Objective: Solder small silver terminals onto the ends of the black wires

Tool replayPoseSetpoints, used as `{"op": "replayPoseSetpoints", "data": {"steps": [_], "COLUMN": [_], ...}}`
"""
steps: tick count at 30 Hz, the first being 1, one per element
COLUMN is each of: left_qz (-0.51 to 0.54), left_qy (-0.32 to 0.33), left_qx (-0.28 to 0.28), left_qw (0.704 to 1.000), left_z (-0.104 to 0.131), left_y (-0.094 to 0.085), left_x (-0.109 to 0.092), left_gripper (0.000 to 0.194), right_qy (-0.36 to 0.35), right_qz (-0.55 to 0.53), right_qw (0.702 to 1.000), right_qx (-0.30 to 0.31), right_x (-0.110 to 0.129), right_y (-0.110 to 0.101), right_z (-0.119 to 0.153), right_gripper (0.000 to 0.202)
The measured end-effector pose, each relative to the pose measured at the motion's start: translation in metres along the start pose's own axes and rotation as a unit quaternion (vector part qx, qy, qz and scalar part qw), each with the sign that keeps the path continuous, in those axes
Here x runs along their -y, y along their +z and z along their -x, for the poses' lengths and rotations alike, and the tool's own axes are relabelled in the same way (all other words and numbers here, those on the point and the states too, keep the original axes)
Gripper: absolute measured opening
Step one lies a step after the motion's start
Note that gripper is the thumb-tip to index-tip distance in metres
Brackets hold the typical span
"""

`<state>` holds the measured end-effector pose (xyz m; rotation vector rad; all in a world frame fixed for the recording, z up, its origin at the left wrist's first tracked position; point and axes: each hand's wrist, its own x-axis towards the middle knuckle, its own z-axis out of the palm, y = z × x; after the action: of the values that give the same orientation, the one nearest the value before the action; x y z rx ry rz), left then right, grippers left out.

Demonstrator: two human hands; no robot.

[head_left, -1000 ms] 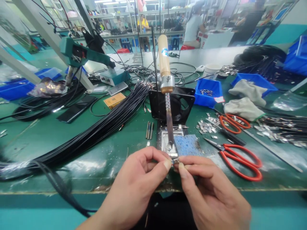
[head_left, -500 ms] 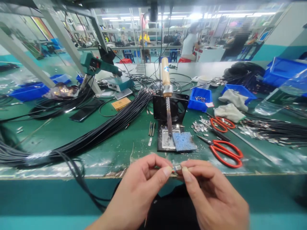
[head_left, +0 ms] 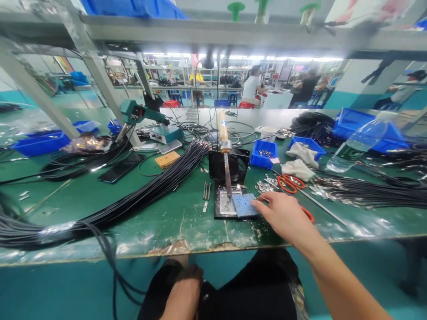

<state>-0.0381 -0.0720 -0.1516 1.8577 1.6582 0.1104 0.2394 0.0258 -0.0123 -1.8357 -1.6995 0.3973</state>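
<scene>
My right hand [head_left: 283,215] is over the bench at the right edge of the blue sponge [head_left: 244,205], thumb and forefinger curved with a gap between them. The thumb tip overlaps the sponge's edge; whether it touches is unclear. Under the hand lie red-handled pliers [head_left: 307,215], mostly covered. Just left of the sponge, a wooden-handled soldering iron [head_left: 223,129] leans with its tip down over a black stand [head_left: 216,209]. Low over my lap is my left hand [head_left: 183,291], blurred, its fingers dark and indistinct, so any held thing cannot be made out.
A thick bundle of black cables [head_left: 143,195] crosses the left side, some hanging over the edge. A black fan [head_left: 230,165] stands behind the stand. On the right are small metal tabs [head_left: 265,184], orange-handled scissors [head_left: 291,183], gloves [head_left: 296,170], blue bins [head_left: 263,155] and a bottle [head_left: 353,149].
My hands have parted from the small metal piece they pinched together. The left dropped to my lap; the right reached forward to the sponge. The view has tilted up.
</scene>
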Motion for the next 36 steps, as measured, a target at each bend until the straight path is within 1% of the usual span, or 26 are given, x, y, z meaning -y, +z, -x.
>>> {"op": "replayPoseSetpoints", "data": {"steps": [3,5,7,9,10,11,12,13,14,15,16,18,21,24,29,33,36], "left_qz": [0.009,0.033,0.065,0.104,0.138,0.227,0.322,0.401,0.45,0.478,0.491,0.516,0.544,0.551,0.546,0.543,0.528], "left_qy": [0.002,0.026,0.066,0.114,0.134,0.154,0.157,0.142,0.125,0.109,0.092,0.074,0.062,0.058,0.095,0.083,0.095], "left_qx": [-0.015,-0.007,0.014,0.045,0.056,0.069,0.074,0.052,0.024,0.005,0.001,-0.001,0.004,0.001,-0.005,-0.01,-0.016], "left_qw": [1.0,0.999,0.996,0.987,0.98,0.959,0.931,0.903,0.884,0.871,0.867,0.853,0.837,0.832,0.832,0.836,0.844], "left_z": [0.002,0.009,0.018,0.028,0.033,0.037,0.04,0.041,0.042,0.041,0.038,0.031,0.021,0.02,0.031,0.041,0.04], "left_y": [0.002,-0.006,-0.021,-0.043,-0.056,-0.069,-0.081,-0.093,-0.104,-0.113,-0.12,-0.129,-0.133,-0.131,-0.124,-0.116,-0.115], "left_x": [0.011,0.008,-0.004,-0.022,-0.033,-0.044,-0.056,-0.067,-0.077,-0.086,-0.094,-0.106,-0.115,-0.118,-0.115,-0.113,-0.112], "left_gripper": [0.044,0.041,0.033,0.023,0.022,0.022,0.024,0.027,0.032,0.041,0.051,0.06,0.064,0.066,0.066,0.063,0.062], "right_qy": [0.001,0.003,0.006,0.013,0.017,0.02,0.022,0.024,0.025,0.025,0.026,0.029,0.031,0.032,0.034,0.042,0.041], "right_qz": [0.017,0.011,-0.011,-0.05,-0.074,-0.1,-0.126,-0.152,-0.175,-0.195,-0.213,-0.239,-0.259,-0.267,-0.265,-0.246,-0.234], "right_qw": [1.0,1.0,1.0,0.998,0.996,0.994,0.99,0.985,0.981,0.976,0.971,0.964,0.959,0.958,0.959,0.963,0.967], "right_qx": [0.015,0.022,0.025,0.03,0.036,0.046,0.059,0.073,0.087,0.098,0.107,0.114,0.109,0.102,0.099,0.098,0.09], "right_x": [0.004,0.005,0.005,0.006,0.007,0.008,0.01,0.013,0.016,0.019,0.022,0.028,0.034,0.038,0.041,0.043,0.044], "right_y": [0.009,0.011,0.009,0.004,0.002,0.0,-0.002,-0.002,-0.001,0.001,0.003,0.01,0.018,0.021,0.017,0.014,0.015], "right_z": [-0.005,-0.006,-0.004,0.001,0.005,0.009,0.013,0.018,0.022,0.025,0.028,0.03,0.028,0.028,0.039,0.048,0.047], "right_gripper": [0.025,0.026,0.024,0.025,0.027,0.031,0.034,0.037,0.038,0.039,0.039,0.039,0.037,0.036,0.037,0.036,0.037]}}
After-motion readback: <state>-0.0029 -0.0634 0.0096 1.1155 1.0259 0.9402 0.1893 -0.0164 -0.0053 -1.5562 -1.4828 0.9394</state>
